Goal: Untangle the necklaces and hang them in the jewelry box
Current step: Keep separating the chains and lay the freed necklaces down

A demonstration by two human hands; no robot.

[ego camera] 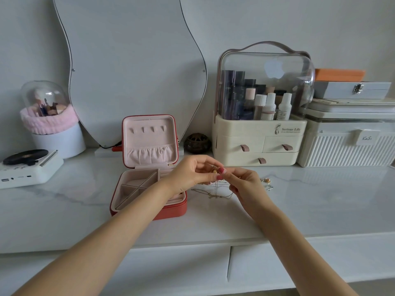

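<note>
Pinching the tangled necklaces [215, 190] between left hand [190, 174] and right hand [245, 184], I see the jewelry box [149, 167] hooks left of them bare, nothing hung.

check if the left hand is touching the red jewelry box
Cannot tell. In the head view the left hand overlaps the jewelry box at its right rim, raised with the necklaces, so no gap or contact shows.

My two bare forearms reach forward from the lower corners and draw together toward the middle. My left hand [190, 174] is raised with its fingers [210, 165] curled inward and thumb and forefinger closed in a pinch. My right hand [245, 184] sits just beside it, knuckles up, its fingertips pinching too and nearly meeting those of the left.
</note>
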